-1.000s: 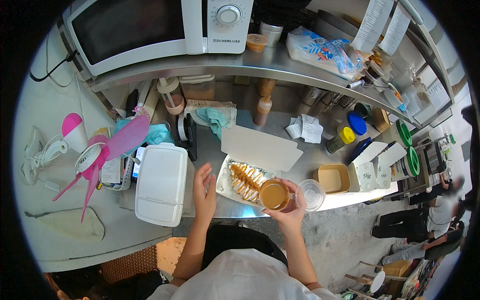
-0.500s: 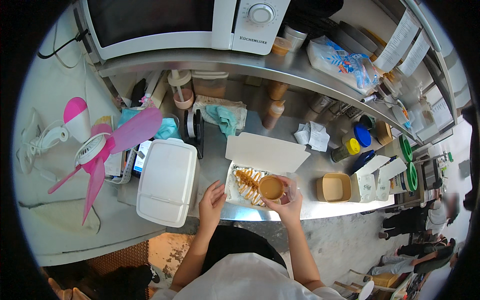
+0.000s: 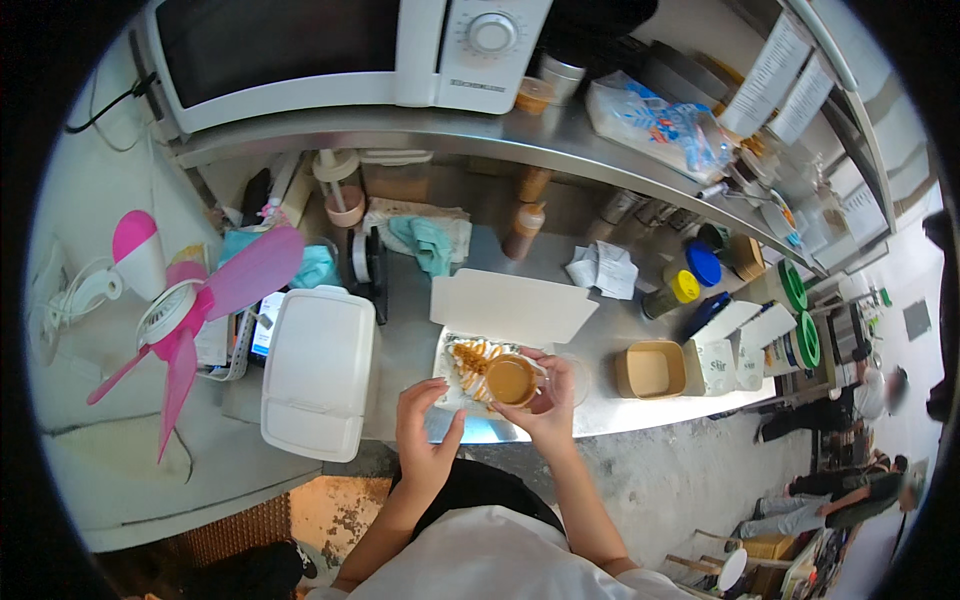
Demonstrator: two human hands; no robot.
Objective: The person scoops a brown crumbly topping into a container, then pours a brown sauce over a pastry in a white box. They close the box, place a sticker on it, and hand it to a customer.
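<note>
My right hand (image 3: 551,412) grips a small clear cup of light brown sauce (image 3: 511,381), holding it over the right part of an open white takeaway box (image 3: 515,306). In the box lies food (image 3: 468,362) topped with white and orange drizzle and a strip of brown crumbs. The cup hides part of this food. A clear round lid (image 3: 574,382) shows just right of my right hand; whether it is joined to the cup, I cannot tell. My left hand (image 3: 426,432) holds nothing, its thumb and fingers apart at the box's near left corner.
Left of the box stands a white lidded bin (image 3: 318,370), with a pink fan (image 3: 190,310) beyond it. A brown paper bowl (image 3: 651,369) and white folded boxes (image 3: 715,366) are on the right. The steel shelf (image 3: 400,128) with the microwave (image 3: 300,50) overhangs the counter's back.
The whole view has shifted slightly. My left hand has come closer to the box, its thumb now spread from its fingers. The sauce cup stays in my right hand.
</note>
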